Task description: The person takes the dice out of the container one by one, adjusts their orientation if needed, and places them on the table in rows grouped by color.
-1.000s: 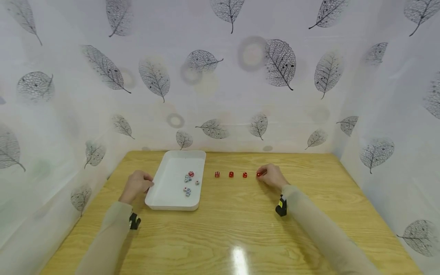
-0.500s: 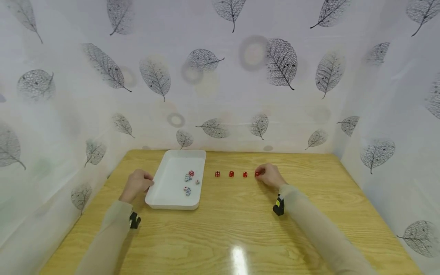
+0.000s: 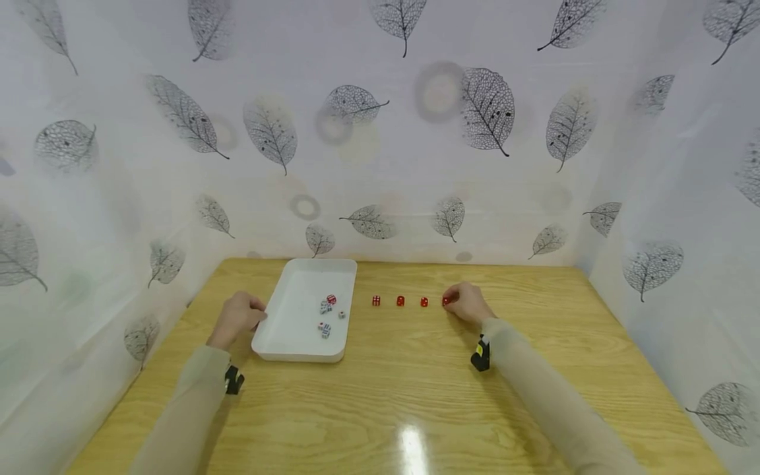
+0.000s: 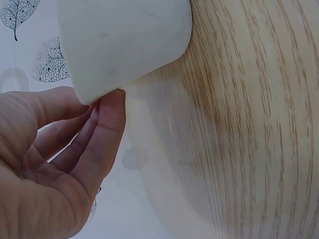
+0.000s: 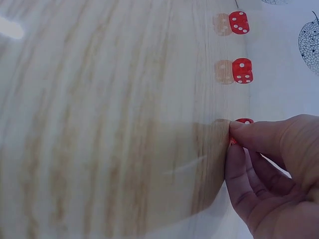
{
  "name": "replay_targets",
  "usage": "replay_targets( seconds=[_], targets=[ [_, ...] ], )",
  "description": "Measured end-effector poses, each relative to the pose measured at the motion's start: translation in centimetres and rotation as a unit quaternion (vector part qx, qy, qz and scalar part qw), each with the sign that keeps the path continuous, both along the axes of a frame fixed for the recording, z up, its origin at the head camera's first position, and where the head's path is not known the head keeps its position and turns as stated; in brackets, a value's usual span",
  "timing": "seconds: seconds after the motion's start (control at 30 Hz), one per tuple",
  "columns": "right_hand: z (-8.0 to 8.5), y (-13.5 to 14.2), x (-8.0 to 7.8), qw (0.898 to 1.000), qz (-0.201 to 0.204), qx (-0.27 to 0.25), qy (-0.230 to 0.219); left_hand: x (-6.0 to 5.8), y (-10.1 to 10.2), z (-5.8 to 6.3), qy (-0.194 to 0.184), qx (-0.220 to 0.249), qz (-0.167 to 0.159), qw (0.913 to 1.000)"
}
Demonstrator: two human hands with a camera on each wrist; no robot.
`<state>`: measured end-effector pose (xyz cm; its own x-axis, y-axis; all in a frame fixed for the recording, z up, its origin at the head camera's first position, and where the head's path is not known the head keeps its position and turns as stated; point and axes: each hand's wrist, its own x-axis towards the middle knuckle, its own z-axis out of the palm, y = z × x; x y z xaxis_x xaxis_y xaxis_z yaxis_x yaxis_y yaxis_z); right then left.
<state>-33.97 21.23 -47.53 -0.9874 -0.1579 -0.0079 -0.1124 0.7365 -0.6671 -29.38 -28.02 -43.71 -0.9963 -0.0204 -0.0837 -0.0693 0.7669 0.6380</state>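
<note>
My left hand (image 3: 237,319) pinches the left rim of a white tray (image 3: 279,336). In the left wrist view, thumb and fingertips (image 4: 112,107) meet at the tray's edge (image 4: 124,45). Inside the tray lie several small white dice (image 3: 325,307) and a red die (image 3: 331,299). At the right end of a row of red dice, my right hand (image 3: 470,304) pinches another red die (image 3: 446,301) against the table. The right wrist view shows only slivers of this pinched die (image 5: 244,121); thumb and fingers cover the rest.
Three red dice, the left (image 3: 377,301), middle (image 3: 400,301) and right (image 3: 424,302), stand spaced out between tray and right hand. The wooden table (image 3: 380,409) ends at a leaf-patterned curtain (image 3: 392,165) behind and at both sides.
My right hand shifts slightly left, then slightly back right with the pinched red die, near the row's end. The left hand stays at the tray's rim.
</note>
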Motion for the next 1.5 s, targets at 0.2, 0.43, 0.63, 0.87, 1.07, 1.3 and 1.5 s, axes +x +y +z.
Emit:
replay_targets(
  seconds=[0.2,0.43,0.63,0.87,1.07,1.3,1.5],
  targets=[
    [0.0,-0.1,-0.1,1.000,0.001,0.004,-0.004,0.1,-0.1,0.1,-0.001,-0.001,0.003,1.0000],
    [0.0,-0.2,0.0,1.000,0.004,0.006,-0.010,0.3,-0.1,-0.1,-0.004,0.005,0.003,1.0000],
    [-0.2,0.1,-0.1,1.000,0.003,0.000,-0.003,-0.1,0.0,-0.3,-0.001,-0.001,0.010,1.0000],
    [-0.2,0.3,0.1,1.000,0.002,0.000,0.002,-0.4,0.1,-0.3,0.003,-0.014,0.008,0.9999],
    [0.2,0.5,0.3,1.000,0.000,-0.009,-0.003,-0.4,0.1,-0.2,-0.003,-0.008,0.009,0.9999],
    [0.5,0.8,0.5,1.000,-0.010,-0.019,-0.002,-0.3,0.1,-0.2,-0.004,-0.007,0.007,0.9999],
    [1.0,1.2,0.9,1.000,-0.024,0.003,0.007,-0.3,0.0,-0.2,-0.007,-0.008,0.011,0.9999]
  ],
)
